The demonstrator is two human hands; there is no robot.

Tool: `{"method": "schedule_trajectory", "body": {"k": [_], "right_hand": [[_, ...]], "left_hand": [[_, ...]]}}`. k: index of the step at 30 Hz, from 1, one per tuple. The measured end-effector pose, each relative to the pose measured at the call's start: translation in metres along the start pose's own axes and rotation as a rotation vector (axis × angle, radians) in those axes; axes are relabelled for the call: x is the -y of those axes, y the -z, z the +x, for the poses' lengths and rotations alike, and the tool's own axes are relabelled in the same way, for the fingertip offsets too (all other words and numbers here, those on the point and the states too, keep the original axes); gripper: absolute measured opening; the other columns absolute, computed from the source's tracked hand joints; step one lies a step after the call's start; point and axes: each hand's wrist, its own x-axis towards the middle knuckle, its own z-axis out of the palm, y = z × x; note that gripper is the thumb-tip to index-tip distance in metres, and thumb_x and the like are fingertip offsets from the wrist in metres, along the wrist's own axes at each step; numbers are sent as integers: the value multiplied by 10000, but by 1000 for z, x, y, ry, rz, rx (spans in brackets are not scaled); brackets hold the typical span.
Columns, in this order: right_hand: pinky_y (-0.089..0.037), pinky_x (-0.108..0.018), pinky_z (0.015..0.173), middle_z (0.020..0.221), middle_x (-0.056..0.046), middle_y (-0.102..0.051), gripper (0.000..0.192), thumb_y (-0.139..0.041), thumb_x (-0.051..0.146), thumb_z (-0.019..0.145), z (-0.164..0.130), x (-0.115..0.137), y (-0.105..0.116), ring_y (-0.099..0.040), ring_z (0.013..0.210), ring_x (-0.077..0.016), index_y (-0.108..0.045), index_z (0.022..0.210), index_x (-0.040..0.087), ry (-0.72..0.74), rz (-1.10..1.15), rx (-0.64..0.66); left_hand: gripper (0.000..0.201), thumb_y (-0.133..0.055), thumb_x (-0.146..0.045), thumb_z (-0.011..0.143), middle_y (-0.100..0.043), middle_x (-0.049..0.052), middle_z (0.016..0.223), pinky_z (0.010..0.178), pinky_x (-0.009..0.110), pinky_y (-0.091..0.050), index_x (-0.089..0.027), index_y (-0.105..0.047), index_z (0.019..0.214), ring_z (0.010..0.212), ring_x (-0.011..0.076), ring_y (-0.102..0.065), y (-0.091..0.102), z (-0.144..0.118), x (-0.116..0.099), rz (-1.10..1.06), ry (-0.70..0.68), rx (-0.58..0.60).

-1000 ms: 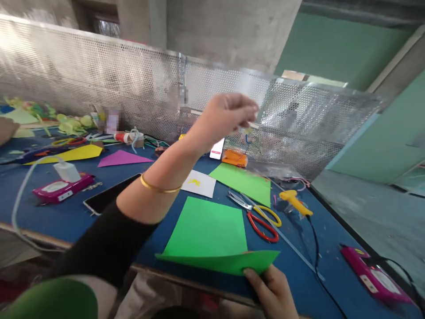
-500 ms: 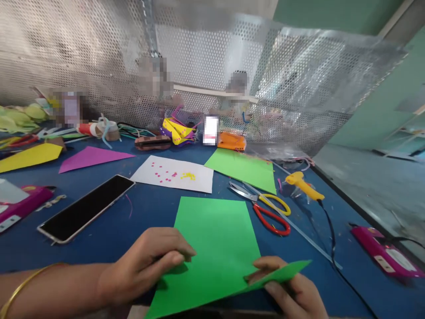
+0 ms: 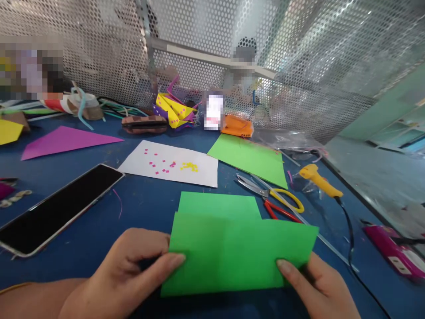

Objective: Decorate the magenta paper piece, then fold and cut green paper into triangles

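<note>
A sheet of green paper (image 3: pixel 229 252) is bent over, its near part raised and facing me while the far part lies behind on the table. My left hand (image 3: pixel 129 270) grips its left edge, thumb in front and fingers hidden behind. At the right end my right hand (image 3: pixel 318 283) pinches the sheet the same way, thumb on the front face. Just beyond the paper's right side lie scissors (image 3: pixel 265 192) with one yellow and one red handle, the red one partly covered by the sheet.
White paper (image 3: pixel 199 177) bears small pink and yellow bits. Beside it are light green paper (image 3: pixel 249 159), a purple sheet (image 3: pixel 66 141) and a phone (image 3: pixel 63 208). A yellow glue gun (image 3: pixel 320 181) trails a black cord near the right edge. A perforated metal screen (image 3: pixel 206 26) stands behind.
The green paper's near part has been lifted and bent over. My left hand, earlier lying on the sheet, now grips its left edge. The view has shifted slightly.
</note>
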Motion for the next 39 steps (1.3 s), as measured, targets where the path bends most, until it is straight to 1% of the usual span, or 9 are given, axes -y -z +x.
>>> {"method": "schedule_trajectory", "body": {"k": [2,6,12,16,19,23,27,31,39], "right_hand": [[-615,-256,699,1042,-76,-772,398,-639,484,829,8,1,-2,-744,899,-259,-737,1100,210,11,-15,-22],[-608,-271,756,1208,-85,-714,561,-636,495,829,27,4,-11,-704,1045,-261,-598,1306,202,25,-125,-104],[-605,-329,727,1180,-107,-719,677,-568,606,835,34,-4,-21,-713,1007,-278,-516,1370,193,25,-347,-120],[-600,-326,584,1102,-135,-744,719,-544,643,830,32,-7,-23,-747,868,-294,-517,1366,165,45,-458,-179],[-603,-333,573,1080,-134,-751,701,-524,645,839,32,-5,-24,-754,830,-294,-530,1348,164,65,-485,-172],[-597,-335,547,1026,-134,-764,717,-507,671,834,34,-4,-24,-755,762,-284,-539,1332,156,67,-481,-153],[-605,-346,602,1094,-137,-748,729,-509,690,820,36,-3,-24,-750,855,-297,-551,1327,167,70,-481,-160],[-609,-369,650,1163,-129,-727,704,-505,686,818,36,-2,-24,-738,927,-312,-574,1310,187,75,-519,-175],[-620,-381,743,1186,-141,-715,587,-418,533,927,46,-4,-16,-721,1005,-301,-551,1349,149,188,-571,-117]], "left_hand": [[483,-446,-389,923,-326,-52,462,398,215,-301,-200,-362,487,419,93,-337,-3,12,-1,-115,128,44],[457,-428,-465,905,-275,-59,544,448,231,-283,-213,-334,536,491,106,-313,-6,25,12,-120,338,101],[458,-426,-509,909,-333,-61,522,482,254,-243,-215,-362,563,493,116,-347,-5,29,19,154,347,144],[436,-419,-508,929,-417,-59,507,463,253,-271,-220,-418,602,459,122,-421,-3,34,17,260,303,126],[315,-525,-506,888,-472,-71,522,423,248,-309,-237,-486,728,426,127,-460,0,31,16,323,248,-24],[82,-569,-357,887,-667,-30,722,623,309,-490,-277,-555,883,634,178,-618,1,14,5,359,-136,-289],[398,-498,-284,903,-698,-31,1258,1124,384,-343,-299,-585,1290,1217,222,-576,-6,5,-5,511,-506,12],[639,-649,-282,825,-522,-11,1469,1114,382,-392,-300,-475,1440,1337,259,-493,-9,14,-3,669,-647,296],[696,-760,-356,764,-576,98,1409,1017,492,-492,-269,-510,1408,1276,356,-549,-17,20,5,680,-567,324]]}}
